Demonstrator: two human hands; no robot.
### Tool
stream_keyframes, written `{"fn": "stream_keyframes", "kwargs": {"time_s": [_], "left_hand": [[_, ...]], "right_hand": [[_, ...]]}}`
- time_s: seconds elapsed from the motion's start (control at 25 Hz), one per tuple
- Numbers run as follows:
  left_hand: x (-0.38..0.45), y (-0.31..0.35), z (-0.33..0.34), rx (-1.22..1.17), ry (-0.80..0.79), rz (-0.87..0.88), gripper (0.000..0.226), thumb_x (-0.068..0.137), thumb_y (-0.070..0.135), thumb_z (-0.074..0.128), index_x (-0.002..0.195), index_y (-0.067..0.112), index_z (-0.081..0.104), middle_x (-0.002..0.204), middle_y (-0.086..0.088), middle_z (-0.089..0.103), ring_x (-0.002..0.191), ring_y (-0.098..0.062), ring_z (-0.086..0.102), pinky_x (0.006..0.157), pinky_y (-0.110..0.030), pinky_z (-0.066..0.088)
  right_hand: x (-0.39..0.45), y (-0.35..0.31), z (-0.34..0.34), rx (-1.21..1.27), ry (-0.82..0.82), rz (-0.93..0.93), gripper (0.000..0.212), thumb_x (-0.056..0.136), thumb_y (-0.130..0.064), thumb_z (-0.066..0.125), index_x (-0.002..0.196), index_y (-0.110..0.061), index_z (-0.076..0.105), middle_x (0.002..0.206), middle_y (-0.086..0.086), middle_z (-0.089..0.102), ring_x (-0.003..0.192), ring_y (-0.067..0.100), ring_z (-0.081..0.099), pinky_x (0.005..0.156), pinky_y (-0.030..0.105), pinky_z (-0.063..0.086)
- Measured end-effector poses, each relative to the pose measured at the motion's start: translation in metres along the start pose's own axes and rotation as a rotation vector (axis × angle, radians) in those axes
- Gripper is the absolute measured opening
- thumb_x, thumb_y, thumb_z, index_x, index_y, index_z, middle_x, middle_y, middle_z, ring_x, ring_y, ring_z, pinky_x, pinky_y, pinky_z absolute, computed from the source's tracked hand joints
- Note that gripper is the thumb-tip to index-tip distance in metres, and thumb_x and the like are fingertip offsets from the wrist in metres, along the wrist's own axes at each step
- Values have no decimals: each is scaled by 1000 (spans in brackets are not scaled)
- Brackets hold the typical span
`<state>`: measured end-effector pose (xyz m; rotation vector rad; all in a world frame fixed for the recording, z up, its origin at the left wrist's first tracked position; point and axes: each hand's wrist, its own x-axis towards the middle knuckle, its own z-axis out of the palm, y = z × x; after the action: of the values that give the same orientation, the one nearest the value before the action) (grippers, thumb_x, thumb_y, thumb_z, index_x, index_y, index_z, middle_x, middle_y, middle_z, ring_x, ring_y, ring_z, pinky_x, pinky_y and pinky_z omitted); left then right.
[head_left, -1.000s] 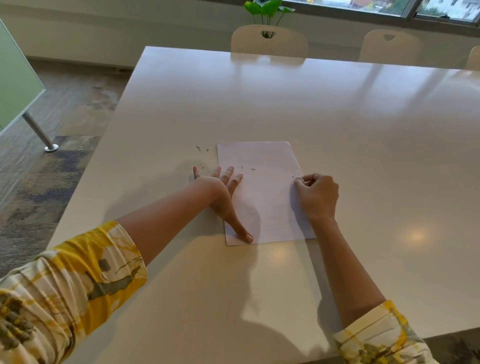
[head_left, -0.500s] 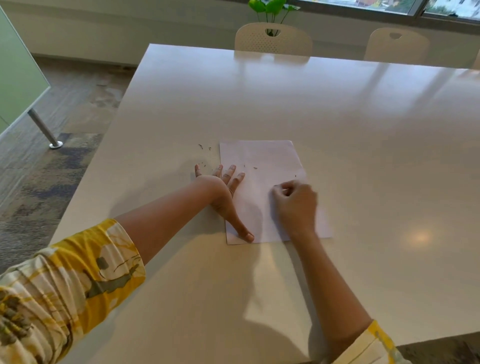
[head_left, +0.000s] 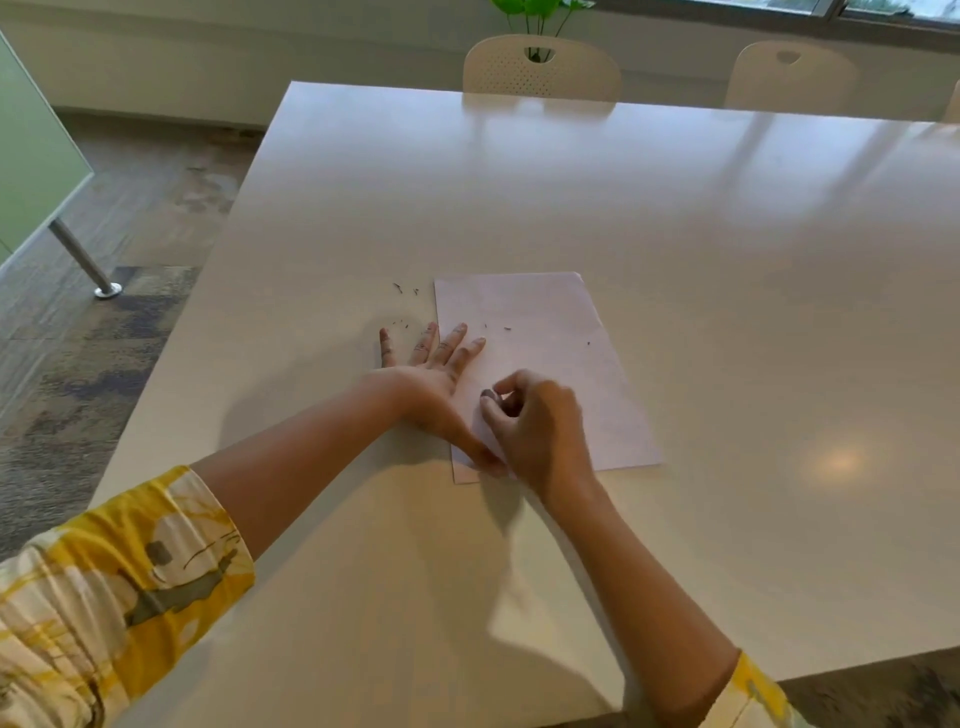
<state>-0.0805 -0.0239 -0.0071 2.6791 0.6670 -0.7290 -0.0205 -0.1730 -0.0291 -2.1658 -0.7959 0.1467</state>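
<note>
I see a pale worktop with a white sheet of paper lying flat on its near-left part. The sheet's long axis runs near to far, the far end leaning slightly left. Any marks on it are too faint for me to read. My left hand lies flat and spread on the sheet's left edge, thumb pressing the near corner. My right hand is curled over the sheet, pinching a small dark piece, too blurred to identify. Dark crumbs lie just left of the far corner.
</note>
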Motion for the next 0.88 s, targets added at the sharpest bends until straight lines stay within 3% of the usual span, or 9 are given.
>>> {"fn": "stream_keyframes", "kwargs": {"time_s": [0.12, 0.24, 0.28, 0.44, 0.64, 0.72, 0.8, 0.88], "left_hand": [[-1, -1, 0, -23, -11, -4, 169, 17, 103, 57, 144, 42, -36, 151, 19, -45, 137, -17, -45, 101, -67, -33], [-1, -1, -1, -11, -22, -15, 169, 16, 102, 58, 144, 43, -36, 150, 19, -46, 137, -18, -46, 103, -69, -30], [0, 0, -3, 2, -29, -23, 169, 17, 103, 56, 144, 41, -37, 150, 18, -46, 138, -19, -45, 104, -70, -28], [2, 3, -5, 100, -24, -28, 159, 33, 105, 49, 148, 34, -34, 156, 10, -41, 144, -23, -37, 107, -72, -22], [-3, 4, -8, 55, -58, -48, 168, 21, 101, 59, 144, 39, -37, 151, 15, -45, 140, -22, -42, 104, -72, -25], [-3, 7, -10, 68, -73, -58, 167, 25, 100, 60, 144, 37, -37, 151, 13, -45, 141, -22, -42, 104, -72, -24], [0, 8, -12, 98, -71, -72, 163, 33, 100, 61, 146, 33, -37, 152, 10, -45, 142, -24, -40, 105, -73, -24], [-1, 10, -13, 153, -50, -78, 152, 48, 98, 58, 147, 30, -35, 155, 6, -42, 144, -26, -36, 106, -73, -21]], "right_hand": [[12, 27, -38, -14, 147, 164, 13, 81, -31, 72, 79, -18, 75, 65, -7, 69, 65, 11, 66, 61, 21, 41], [14, 36, -54, -127, 300, 274, 13, 85, -24, 66, 83, -14, 74, 71, 1, 71, 74, 24, 68, 63, 24, 36], [12, 25, -42, -117, 296, 232, 12, 86, -21, 65, 83, -13, 73, 72, 4, 71, 73, 25, 67, 62, 24, 36], [-8, -10, 8, 16, -4, -71, 8, 88, -22, 68, 84, -16, 72, 66, -4, 68, 56, 6, 61, 50, 9, 41], [30, 44, -65, -169, 282, 277, 16, 84, -26, 67, 86, -13, 76, 80, 8, 74, 83, 30, 69, 68, 26, 42], [32, 38, -60, -193, 320, 304, 17, 86, -21, 63, 88, -10, 75, 82, 13, 73, 84, 35, 68, 68, 29, 42], [20, 9, -21, -97, 180, 154, 16, 87, -20, 62, 85, -10, 74, 75, 7, 72, 70, 23, 67, 58, 23, 42], [0, -15, 12, -18, -7, -33, 14, 89, -24, 65, 83, -15, 74, 68, -2, 70, 55, 5, 60, 48, 9, 39]]}}
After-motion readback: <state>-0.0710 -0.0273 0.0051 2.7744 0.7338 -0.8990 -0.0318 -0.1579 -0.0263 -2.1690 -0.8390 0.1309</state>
